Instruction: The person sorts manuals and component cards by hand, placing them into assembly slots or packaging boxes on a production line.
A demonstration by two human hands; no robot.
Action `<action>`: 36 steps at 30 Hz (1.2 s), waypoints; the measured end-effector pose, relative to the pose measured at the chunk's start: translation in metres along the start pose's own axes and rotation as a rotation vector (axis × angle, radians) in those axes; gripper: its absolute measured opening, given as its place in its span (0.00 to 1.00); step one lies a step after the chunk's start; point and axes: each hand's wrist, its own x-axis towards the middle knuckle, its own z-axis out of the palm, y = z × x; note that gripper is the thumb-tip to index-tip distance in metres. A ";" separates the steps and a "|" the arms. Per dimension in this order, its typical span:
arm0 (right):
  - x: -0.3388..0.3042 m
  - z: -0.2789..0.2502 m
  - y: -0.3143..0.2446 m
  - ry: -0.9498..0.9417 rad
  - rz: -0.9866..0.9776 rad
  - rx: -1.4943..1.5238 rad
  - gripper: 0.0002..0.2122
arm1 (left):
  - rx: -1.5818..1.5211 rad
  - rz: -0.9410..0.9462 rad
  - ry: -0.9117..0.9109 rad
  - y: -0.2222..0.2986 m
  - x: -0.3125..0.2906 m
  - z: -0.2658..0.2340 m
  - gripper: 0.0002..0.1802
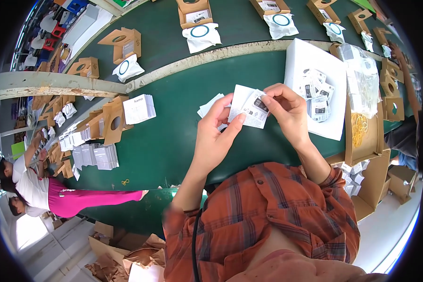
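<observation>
Above the green table, my left hand point(216, 138) pinches a white printed leaflet point(240, 95) between thumb and fingers. My right hand point(289, 113) grips a small flat packet with a black-and-white print point(257, 107), which lies against the face of the leaflet. Whether the packet is a bag or a bare card, I cannot tell. Behind my left fingers, more white papers point(210, 104) rest on the table. To the right of my right hand stands a white foam box point(296, 61) with several similar small packets point(320, 109) in it.
Stacked white leaflets point(139, 109) and open brown cartons point(113, 120) stand at the left. Beyond a raised edge, a belt point(160, 35) carries open boxes with white pouches point(201, 37). Yellow rubber bands point(359, 129) lie in a cardboard tray at right. Other people point(30, 181) work at far left.
</observation>
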 end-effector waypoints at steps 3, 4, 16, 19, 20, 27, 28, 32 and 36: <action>0.001 0.000 0.000 0.013 0.022 0.059 0.01 | 0.089 -0.073 -0.067 -0.002 -0.004 -0.003 0.16; 0.000 0.001 -0.001 0.008 0.022 0.049 0.01 | 0.137 -0.058 -0.061 -0.003 -0.004 -0.003 0.16; -0.004 0.005 0.000 0.066 -0.352 -0.440 0.07 | 0.062 -0.143 -0.032 0.000 -0.006 0.009 0.09; -0.006 -0.003 -0.005 0.061 -0.287 -0.461 0.07 | 0.080 -0.158 -0.045 -0.001 -0.003 0.010 0.10; -0.005 -0.008 -0.006 0.069 -0.300 -0.439 0.08 | 0.082 -0.156 -0.046 -0.002 -0.002 0.008 0.09; 0.015 -0.089 -0.011 0.224 -0.313 -1.214 0.09 | 0.140 -0.079 0.073 0.006 0.004 -0.026 0.08; 0.016 -0.097 -0.009 0.194 -0.234 -1.318 0.11 | 0.161 -0.085 0.101 0.008 0.007 -0.031 0.08; 0.016 -0.110 0.007 0.122 -0.149 -1.488 0.15 | 0.174 0.004 0.229 0.005 0.017 -0.054 0.07; 0.014 -0.113 0.005 0.107 -0.093 -1.508 0.15 | 0.322 -0.050 0.328 0.007 0.038 -0.094 0.08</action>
